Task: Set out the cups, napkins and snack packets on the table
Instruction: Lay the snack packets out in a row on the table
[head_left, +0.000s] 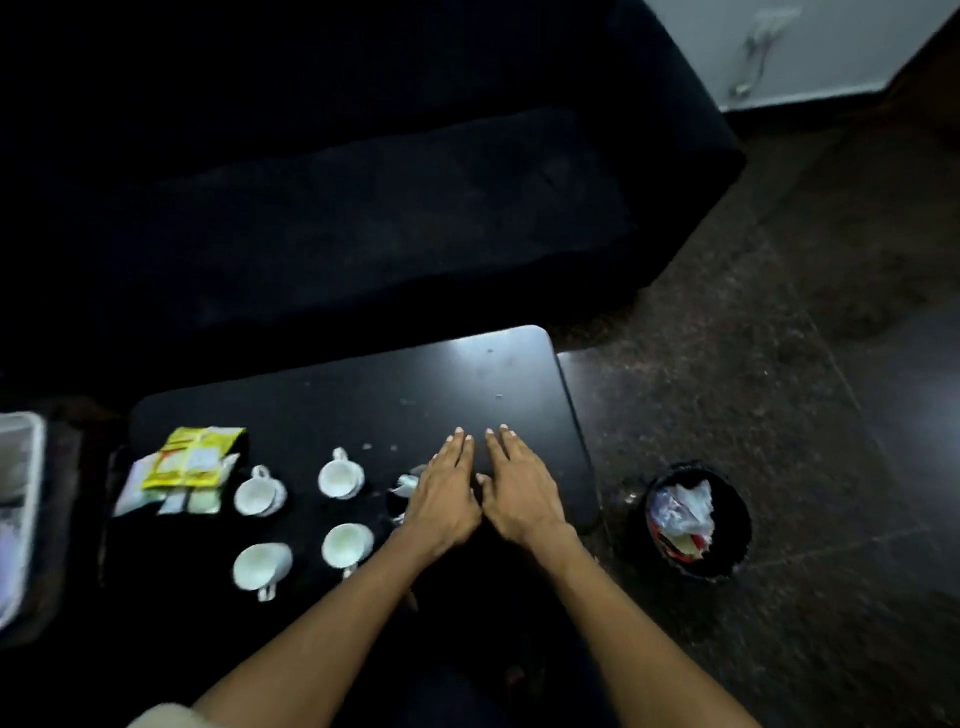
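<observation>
Several white cups stand on the black table (467, 364): two at the back (260, 492) (340, 477) and two at the front (261, 566) (347, 544). A further cup (408, 486) is partly hidden by my left hand. At the table's left end lies a pile of snack packets (189, 457), yellow on top, over pale packets or napkins (156, 493). My left hand (444, 493) and my right hand (519, 491) lie flat side by side on the table's right part, fingers stretched out, holding nothing.
A dark sofa (363, 208) runs along the far side of the table. A black waste bin (696, 519) with plastic rubbish stands on the floor to the right. A pale tray or container (18, 499) sits at the left edge.
</observation>
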